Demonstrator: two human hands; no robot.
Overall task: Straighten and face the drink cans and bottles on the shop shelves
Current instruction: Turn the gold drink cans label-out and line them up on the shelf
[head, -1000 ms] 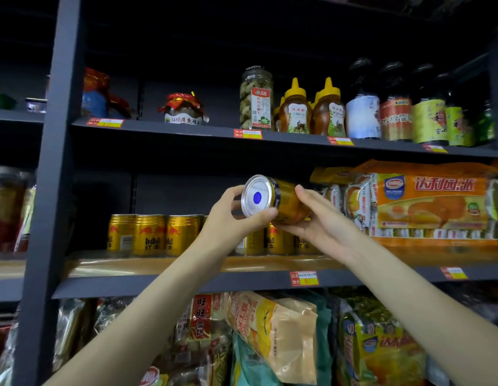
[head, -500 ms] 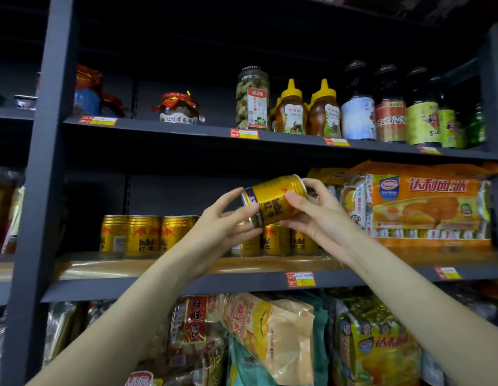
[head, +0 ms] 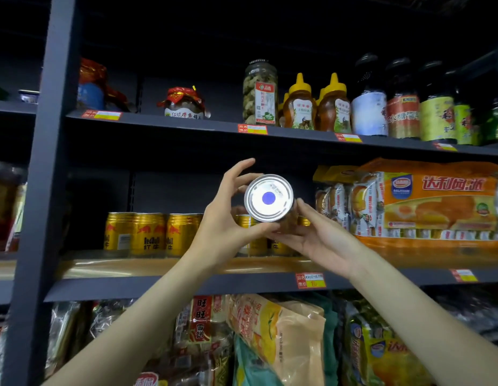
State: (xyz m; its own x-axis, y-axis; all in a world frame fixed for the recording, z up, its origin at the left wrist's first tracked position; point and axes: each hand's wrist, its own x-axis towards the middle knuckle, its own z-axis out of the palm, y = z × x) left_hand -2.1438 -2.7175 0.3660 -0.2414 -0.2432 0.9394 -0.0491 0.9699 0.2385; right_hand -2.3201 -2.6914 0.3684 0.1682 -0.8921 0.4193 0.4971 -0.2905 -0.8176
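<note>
I hold a gold drink can (head: 269,198) in the air in front of the middle shelf, tipped so its silver end with a blue dot faces me. My left hand (head: 228,215) grips it from the left, thumb under the rim and fingers curled above. My right hand (head: 317,235) cups its body from the right and below. On the middle shelf (head: 169,285) stands a row of gold cans (head: 150,234) with red bull labels facing out; more cans (head: 278,246) are partly hidden behind my hands.
Orange cake packs (head: 426,201) fill the middle shelf's right. The top shelf carries a pickle jar (head: 260,93), honey bottles (head: 317,104) and dark sauce bottles (head: 403,107). Snack bags (head: 278,338) crowd the bottom shelf. A dark upright post (head: 44,190) stands at the left.
The can was turned from showing its gold side half a second ago to showing its silver end again. Both hands stayed on it, shifting slightly.
</note>
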